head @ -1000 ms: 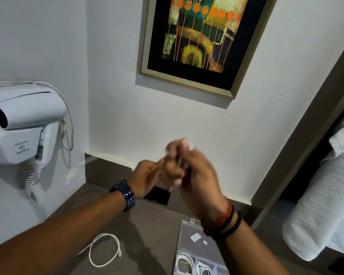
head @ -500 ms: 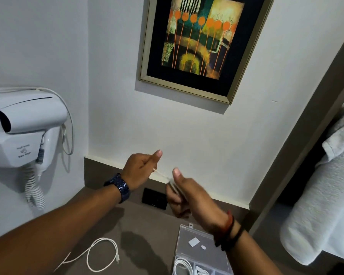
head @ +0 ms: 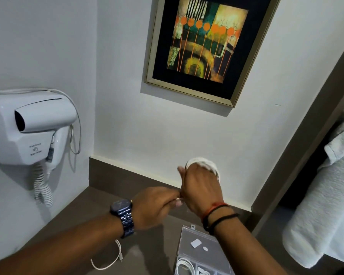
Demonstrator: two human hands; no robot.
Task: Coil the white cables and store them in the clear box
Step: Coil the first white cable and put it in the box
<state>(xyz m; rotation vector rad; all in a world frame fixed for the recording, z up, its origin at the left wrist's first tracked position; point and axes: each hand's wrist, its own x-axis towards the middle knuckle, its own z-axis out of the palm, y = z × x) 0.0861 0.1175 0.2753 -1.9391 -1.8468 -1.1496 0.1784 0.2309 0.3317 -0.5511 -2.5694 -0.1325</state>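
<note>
Head view: a white cable (head: 204,163) is wound in loops around the fingers of the right hand (head: 202,187), which is raised above the counter (head: 99,211), presumably so that the hand serves as a form for the coil; the left hand (head: 155,205) is pinched shut on what seems to be the cable's free end, though blur hides the strand itself, and it is kept close to the right hand to feed the last turn. One clear box (head: 202,245) is set open just beneath the right wrist, within easy reach, with at least one coiled cable (head: 184,267) already laid inside. A second loose cable (head: 111,259) is left on the counter beside the box, not yet coiled. Three cables are counted in all, one box, two hands
</note>
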